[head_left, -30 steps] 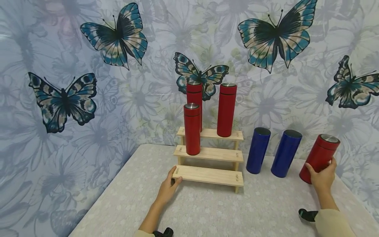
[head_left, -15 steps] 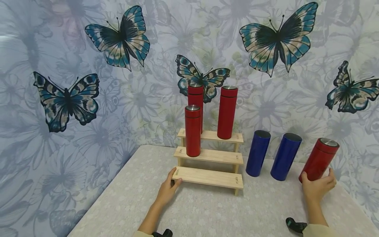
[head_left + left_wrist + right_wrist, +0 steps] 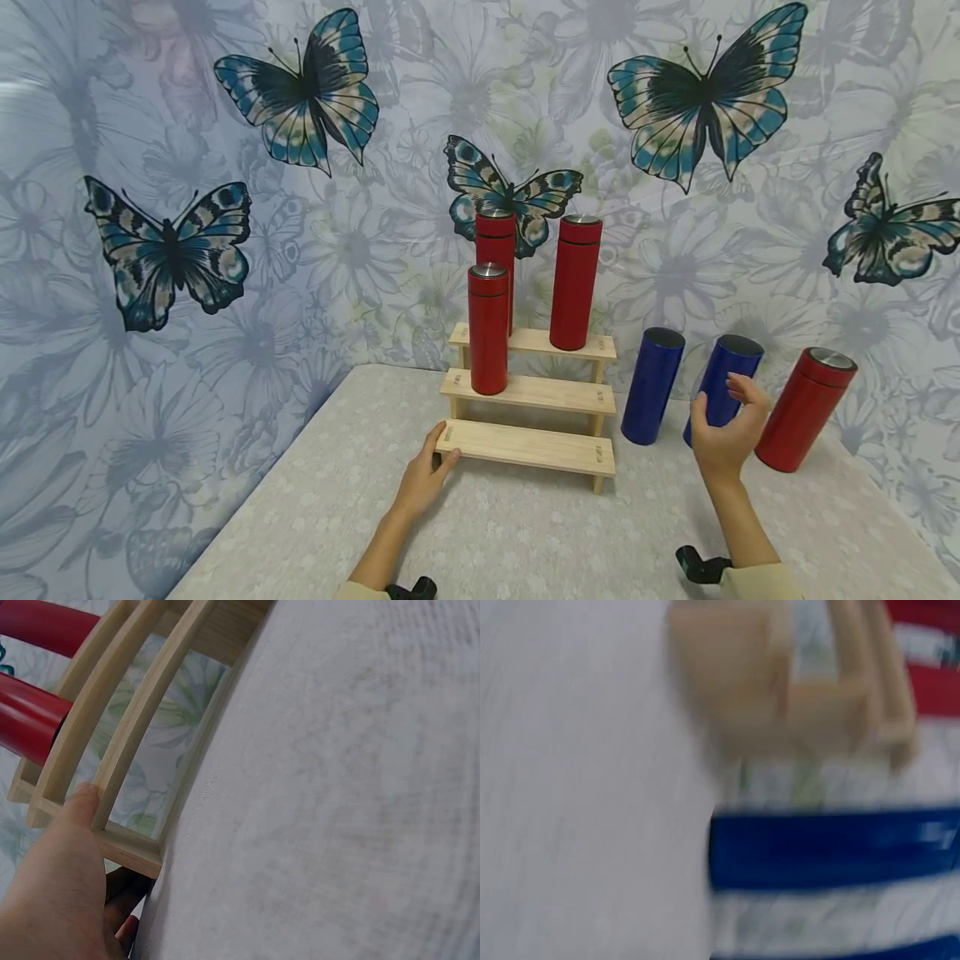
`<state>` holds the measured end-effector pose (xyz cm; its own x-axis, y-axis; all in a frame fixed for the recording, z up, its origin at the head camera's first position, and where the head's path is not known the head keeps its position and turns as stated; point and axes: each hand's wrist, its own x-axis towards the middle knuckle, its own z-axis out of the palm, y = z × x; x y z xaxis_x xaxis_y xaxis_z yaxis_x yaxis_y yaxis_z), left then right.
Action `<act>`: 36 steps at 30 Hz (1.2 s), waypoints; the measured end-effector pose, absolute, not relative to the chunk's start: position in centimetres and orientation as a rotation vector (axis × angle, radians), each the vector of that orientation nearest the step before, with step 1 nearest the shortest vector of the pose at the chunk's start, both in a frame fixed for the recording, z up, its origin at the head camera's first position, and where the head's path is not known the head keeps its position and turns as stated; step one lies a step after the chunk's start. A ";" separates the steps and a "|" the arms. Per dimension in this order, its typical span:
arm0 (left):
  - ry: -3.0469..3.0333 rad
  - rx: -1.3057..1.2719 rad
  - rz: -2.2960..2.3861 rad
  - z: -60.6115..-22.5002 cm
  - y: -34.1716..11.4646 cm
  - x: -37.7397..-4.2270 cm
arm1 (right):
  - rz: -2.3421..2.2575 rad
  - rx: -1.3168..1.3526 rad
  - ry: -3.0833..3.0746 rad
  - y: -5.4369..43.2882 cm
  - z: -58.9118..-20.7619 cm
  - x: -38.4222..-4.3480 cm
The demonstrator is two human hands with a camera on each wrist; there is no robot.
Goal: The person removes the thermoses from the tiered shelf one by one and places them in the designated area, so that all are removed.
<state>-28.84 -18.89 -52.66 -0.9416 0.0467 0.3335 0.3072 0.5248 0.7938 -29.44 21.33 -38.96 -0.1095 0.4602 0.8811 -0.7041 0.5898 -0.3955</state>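
My left hand [image 3: 423,479] grips the left end of the lowest step of a three-step wooden stand [image 3: 528,443]. In the left wrist view its thumb lies on the step's front edge and its other fingers are partly hidden behind the side leg. My right hand [image 3: 726,432] hangs in front of a blue thermos flask [image 3: 738,354], thumb and fingers apart and loosely curved, holding nothing. Another blue thermos flask [image 3: 654,387] stands left of it. To the right of this hand a red thermos flask [image 3: 806,410] stands on the table. The right wrist view is blurred and shows no hand.
On the stand's top step stand two red flasks [image 3: 575,283], the left one partly hidden by another red flask [image 3: 488,333] on the middle step. A light patterned cloth covers the table [image 3: 570,550]. Behind it hangs a butterfly-printed backdrop [image 3: 360,275].
My right hand has let go of the red flask at the far right and moved left to the right blue flask. That red flask stays standing. My left hand keeps its grip.
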 end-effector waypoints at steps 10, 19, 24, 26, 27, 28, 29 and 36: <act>-2.498 -0.279 -1.367 -52.7 -18.9 -29.0 | 1.058 0.679 -1.373 12.4 -36.3 -29.5; -2.482 -0.302 -1.389 -52.9 -18.9 -29.3 | 1.075 0.860 -1.649 6.0 -35.9 -33.4; -2.486 -0.314 -1.394 -52.8 -18.9 -29.2 | 1.211 0.832 -1.846 3.2 -35.7 -35.0; -2.487 -0.322 -1.386 -52.8 -18.9 -29.2 | 1.261 0.811 -1.919 2.3 -35.8 -35.7; -2.485 -0.314 -1.389 -52.8 -18.9 -29.2 | 1.282 0.797 -1.946 1.9 -35.9 -36.0; -2.483 -0.310 -1.386 -52.8 -18.9 -29.1 | 1.302 0.783 -1.967 1.5 -35.9 -36.3; -2.481 -0.307 -1.383 -52.8 -18.9 -29.1 | 1.325 0.772 -1.983 1.1 -35.9 -36.6; -2.482 -0.294 -1.383 -52.8 -18.8 -29.3 | 1.411 0.717 -2.017 -1.0 -35.8 -38.0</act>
<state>-29.29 -18.83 -52.76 -0.9387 0.0391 0.3424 0.3118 0.5199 0.7953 -37.98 -0.96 -35.78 -0.6937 -0.1038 0.7128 -0.7052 0.2995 -0.6427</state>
